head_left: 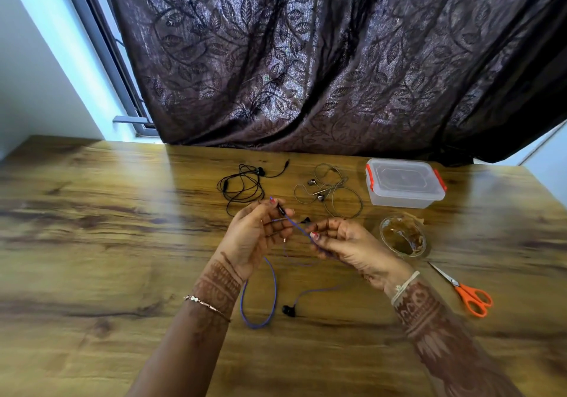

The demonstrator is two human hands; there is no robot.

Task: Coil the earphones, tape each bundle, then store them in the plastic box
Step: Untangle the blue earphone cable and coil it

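Head view, person at wooden table (92, 228), dark leaf-print curtain (306, 59) behind at 12 o'clock.

Positions taken from the hands:
- plastic box (405, 183) at 2 o'clock, lid on, orange clips look closed
- tape roll (403, 237) at 3 o'clock, just beside right hand
- orange scissors (463, 289) at 4 o'clock
- black earphones (242, 185) at 11 o'clock, loose tangle
- grey earphones (331, 189) at 1 o'clock, loose tangle

Left hand (254, 234) is raised, fingers curled round one end of the purple earphones (275, 289). Right hand (346, 243) pinches the same cord just beside it. A short run is taut between them. The rest hangs slack to the table at 6 o'clock, with one earbud (288, 310) lying there.

Step, my read: coiling set one, barely begun. No loops visible, nothing taped, nothing boxed.

Next move probably needs the left hand as the former and the right feeding cord round the fingers in even turns, with slack lifted clear so the earbud doesn't snag. Taping needs a free hand, so the bundle must be pinched firmly first. Box has to be unclipped before storing.
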